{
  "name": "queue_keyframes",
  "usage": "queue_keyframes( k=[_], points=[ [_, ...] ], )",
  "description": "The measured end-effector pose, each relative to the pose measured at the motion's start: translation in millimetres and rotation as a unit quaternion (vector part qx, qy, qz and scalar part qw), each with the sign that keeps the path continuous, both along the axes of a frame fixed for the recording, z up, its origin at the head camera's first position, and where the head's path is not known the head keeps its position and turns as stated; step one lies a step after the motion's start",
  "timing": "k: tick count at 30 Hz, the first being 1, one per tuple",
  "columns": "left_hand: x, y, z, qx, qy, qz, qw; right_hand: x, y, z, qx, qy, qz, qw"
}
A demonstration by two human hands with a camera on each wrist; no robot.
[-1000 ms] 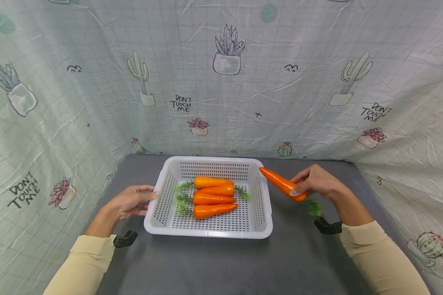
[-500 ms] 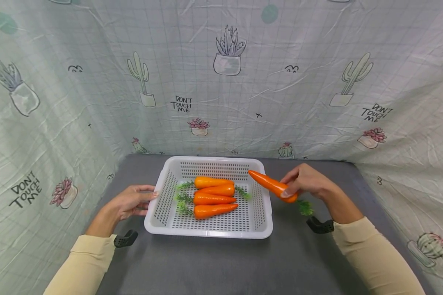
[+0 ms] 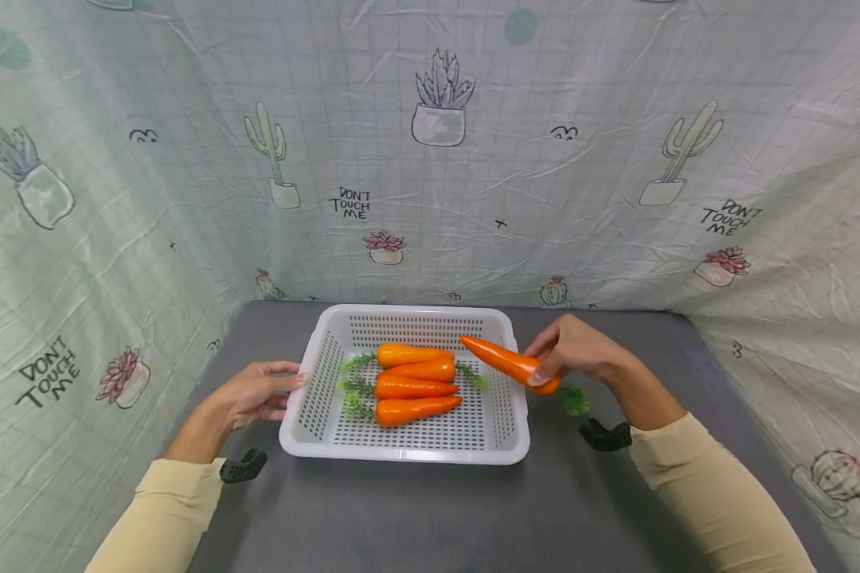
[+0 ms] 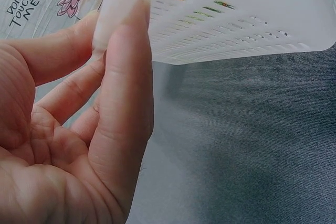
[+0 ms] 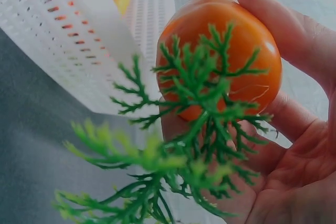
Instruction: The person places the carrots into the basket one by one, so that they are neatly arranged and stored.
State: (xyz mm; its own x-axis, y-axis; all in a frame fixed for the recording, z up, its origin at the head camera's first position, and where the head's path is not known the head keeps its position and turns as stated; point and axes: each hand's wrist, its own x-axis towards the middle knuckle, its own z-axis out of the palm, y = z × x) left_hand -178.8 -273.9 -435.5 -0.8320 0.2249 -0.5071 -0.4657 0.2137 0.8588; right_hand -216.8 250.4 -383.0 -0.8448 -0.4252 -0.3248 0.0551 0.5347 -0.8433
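Observation:
A white plastic basket (image 3: pixel 404 454) with slotted walls stands on the grey table, several orange carrots (image 3: pixel 417 387) with green tops lying inside. At its left side my left hand (image 3: pixel 252 395) pinches the rim; the left wrist view shows thumb and fingers on either side of the basket edge (image 4: pixel 236 3). My right hand (image 3: pixel 580 350) grips another carrot (image 3: pixel 498 358) by its thick end, tilted with the tip up and to the left. That carrot reaches over the basket's right rim. In the right wrist view its leafy top (image 5: pixel 194 124) hangs towards the camera, partly covering the fingers.
The dark grey table (image 3: pixel 401 517) extends in front of the basket and to both sides. Behind and beside it hangs a pale curtain (image 3: pixel 502 223) printed with cacti and lettering, meeting the table close behind the basket.
My right hand has moved left with the carrot, bringing its tip from beside the right rim to over the basket's inside. The left hand and basket stay put.

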Motion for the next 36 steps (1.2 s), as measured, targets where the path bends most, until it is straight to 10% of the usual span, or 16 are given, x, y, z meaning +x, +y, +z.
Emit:
queue_keyframes(
  k=[36],
  points=[
    [0.7, -1.0, -6.8, 0.009, 0.013, -0.003, 0.9999, -6.6, -89, 2.3, 0.003, -0.02, 0.073, 0.9971]
  ],
)
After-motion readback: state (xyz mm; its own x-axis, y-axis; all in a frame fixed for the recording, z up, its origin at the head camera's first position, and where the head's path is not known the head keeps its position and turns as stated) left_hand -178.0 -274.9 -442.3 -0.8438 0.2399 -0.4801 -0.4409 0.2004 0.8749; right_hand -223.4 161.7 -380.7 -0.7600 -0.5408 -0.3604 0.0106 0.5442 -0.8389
